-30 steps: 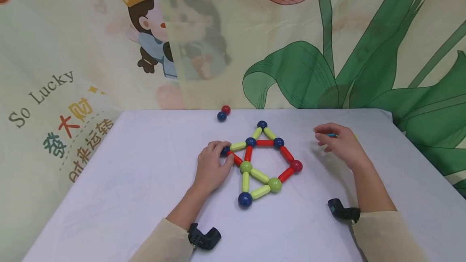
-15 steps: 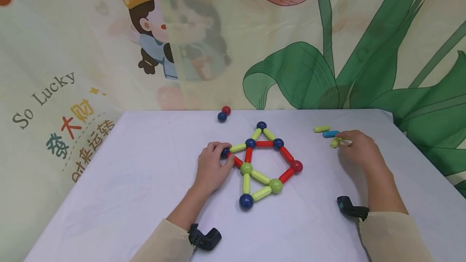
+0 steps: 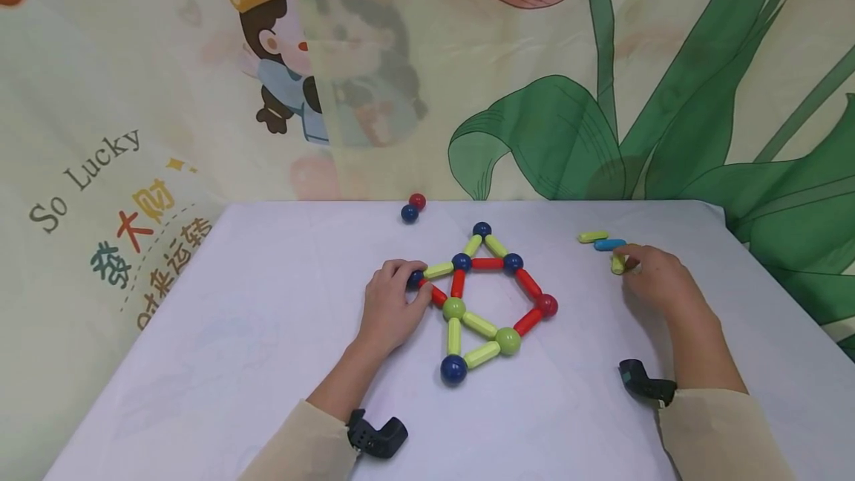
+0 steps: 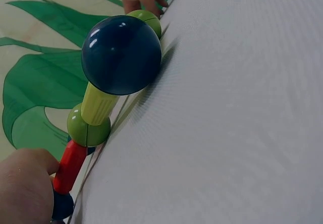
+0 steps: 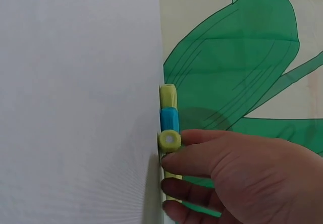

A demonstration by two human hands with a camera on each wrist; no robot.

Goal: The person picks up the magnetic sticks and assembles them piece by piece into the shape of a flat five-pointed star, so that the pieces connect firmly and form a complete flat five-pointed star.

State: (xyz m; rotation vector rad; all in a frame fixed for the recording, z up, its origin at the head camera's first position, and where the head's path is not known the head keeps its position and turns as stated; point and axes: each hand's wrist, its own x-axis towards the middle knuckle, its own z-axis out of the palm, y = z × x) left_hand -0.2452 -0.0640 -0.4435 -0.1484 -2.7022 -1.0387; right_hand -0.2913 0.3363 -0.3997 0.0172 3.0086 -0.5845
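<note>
A flat frame of red and yellow-green magnetic sticks [image 3: 479,325] joined by balls lies mid-table in the head view. At its left corner, my left hand [image 3: 390,306] holds a dark blue ball [image 3: 415,280], fingers over it and thumb beside the red stick [image 3: 437,296]. On the right side of the table, my right hand [image 3: 657,277] has thumb and index finger around a short yellow-green stick [image 5: 169,140], whose round end faces the right wrist view. Just beyond lie a blue stick [image 3: 609,245] and another yellow-green stick [image 3: 593,237]. Another yellow-green stick is partly hidden behind the right fingers.
A red ball [image 3: 417,201] and a dark blue ball [image 3: 410,214] touch near the far edge of the white-covered table [image 3: 267,362]. A printed cloth [image 3: 534,132] hangs right behind that edge. A large dark blue corner ball [image 4: 121,55] stands nearest the left wrist camera.
My right hand has come right and down onto the loose sticks, uncovering the blue one and a yellow-green one. The left hand has stayed on the frame's corner.
</note>
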